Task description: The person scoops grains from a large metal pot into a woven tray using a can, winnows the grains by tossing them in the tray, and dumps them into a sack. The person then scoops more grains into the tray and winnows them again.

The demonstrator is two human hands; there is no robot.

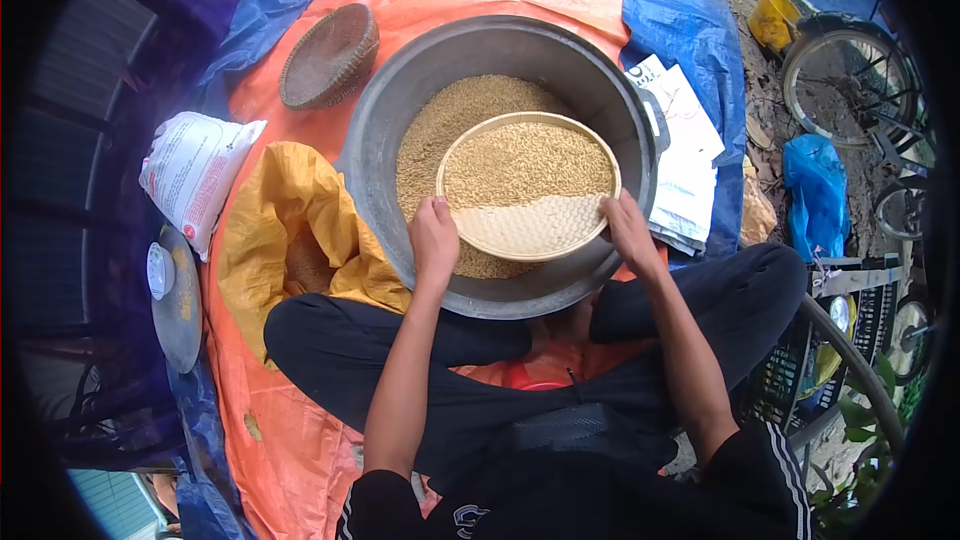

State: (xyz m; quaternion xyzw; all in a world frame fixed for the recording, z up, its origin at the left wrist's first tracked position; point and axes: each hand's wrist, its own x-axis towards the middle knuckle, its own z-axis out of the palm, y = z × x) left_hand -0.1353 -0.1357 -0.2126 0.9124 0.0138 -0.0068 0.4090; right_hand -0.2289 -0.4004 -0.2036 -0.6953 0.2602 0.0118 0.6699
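A round woven winnowing tray [530,230] is held over a large grey basin [385,90] in front of my crossed legs. Unhusked grain [530,162] covers the tray's far half, while its near half shows bare weave. My left hand [434,240] grips the left rim, fingers closed on it. On the opposite rim my right hand [632,232] is closed too, with some fingers hidden beneath. More loose grain [425,145] lies in the basin under the tray.
An open yellow sack [265,210] stands left of the basin, with a woven basket [335,55] beyond it. Farther left are a full white sack [195,165] and a grey lid [178,310]. Flat white sacks [685,155] lie right, near a blue bag [815,190] and a bicycle wheel [850,80].
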